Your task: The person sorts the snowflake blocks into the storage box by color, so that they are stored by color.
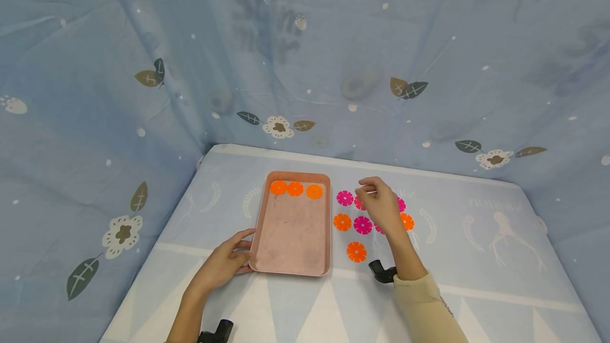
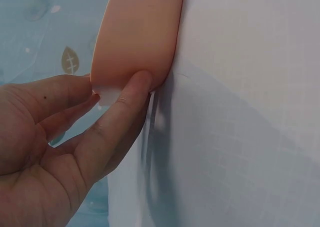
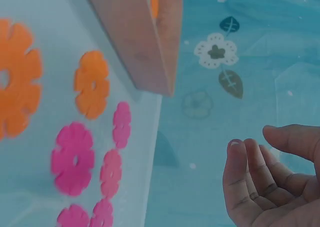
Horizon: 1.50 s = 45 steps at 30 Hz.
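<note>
In the head view, the right hand (image 1: 381,206) and forearm partly hide several flower-shaped discs (image 1: 407,221) — their exact number cannot be told. The left wrist view crops the peach tray (image 2: 137,32) at the top and the left hand (image 2: 65,162) at the left; in the right wrist view, one large orange disc (image 3: 22,84) — blurred — runs off the left edge.
</note>
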Available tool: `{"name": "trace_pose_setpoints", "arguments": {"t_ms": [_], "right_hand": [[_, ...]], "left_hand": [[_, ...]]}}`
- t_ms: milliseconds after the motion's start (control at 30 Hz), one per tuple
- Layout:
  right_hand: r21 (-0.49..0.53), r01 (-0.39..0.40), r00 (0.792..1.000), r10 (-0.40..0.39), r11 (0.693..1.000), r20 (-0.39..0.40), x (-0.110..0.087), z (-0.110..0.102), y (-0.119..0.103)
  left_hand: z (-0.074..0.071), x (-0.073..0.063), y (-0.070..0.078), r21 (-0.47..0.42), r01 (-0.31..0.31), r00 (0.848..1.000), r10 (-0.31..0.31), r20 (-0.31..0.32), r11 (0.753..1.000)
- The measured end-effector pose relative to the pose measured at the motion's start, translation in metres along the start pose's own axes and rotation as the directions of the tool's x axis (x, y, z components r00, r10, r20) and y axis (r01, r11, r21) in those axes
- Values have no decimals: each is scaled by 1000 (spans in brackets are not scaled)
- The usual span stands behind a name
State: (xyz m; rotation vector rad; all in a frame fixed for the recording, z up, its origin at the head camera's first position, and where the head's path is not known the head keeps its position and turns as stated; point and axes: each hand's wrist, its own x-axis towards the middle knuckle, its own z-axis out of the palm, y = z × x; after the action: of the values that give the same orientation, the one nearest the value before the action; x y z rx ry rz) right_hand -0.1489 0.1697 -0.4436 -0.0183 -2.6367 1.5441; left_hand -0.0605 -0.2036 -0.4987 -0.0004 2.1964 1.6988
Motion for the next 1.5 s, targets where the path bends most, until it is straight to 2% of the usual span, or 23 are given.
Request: {"name": "trace_pose_setpoints", "arguments": {"t_ms": [233, 533, 733, 933, 1267, 1367, 1500], "right_hand": [[8, -70, 997, 70, 998, -40, -18, -15, 22], [-19, -170, 982, 168, 985, -83, -36, -41, 59], [-49, -209, 971, 201, 977, -130, -41, -65, 77], [-67, -251, 957, 237, 966, -164, -37, -81, 89], [-27, -330, 939, 325, 943, -115, -24, -86, 111], [-61, -345, 938, 341, 937, -71, -22, -85, 118], [-145, -322, 946, 324, 936, -8, -18, -84, 126]], "left_hand": [[0, 0, 0, 0, 1, 1000, -1, -3, 1000], [0, 0, -1, -1, 5, 1000, -5, -5, 1000], [1, 1, -1, -2, -2, 1000, 2, -4, 1000], [1, 0, -2, -16, -5, 1000, 5, -4, 1000], [1, 0, -1, -11, 4, 1000, -4, -12, 1000], [1, 0, -1, -10, 7, 1000, -8, -12, 1000], [0, 0, -1, -13, 12, 1000, -12, -12, 1000]]}}
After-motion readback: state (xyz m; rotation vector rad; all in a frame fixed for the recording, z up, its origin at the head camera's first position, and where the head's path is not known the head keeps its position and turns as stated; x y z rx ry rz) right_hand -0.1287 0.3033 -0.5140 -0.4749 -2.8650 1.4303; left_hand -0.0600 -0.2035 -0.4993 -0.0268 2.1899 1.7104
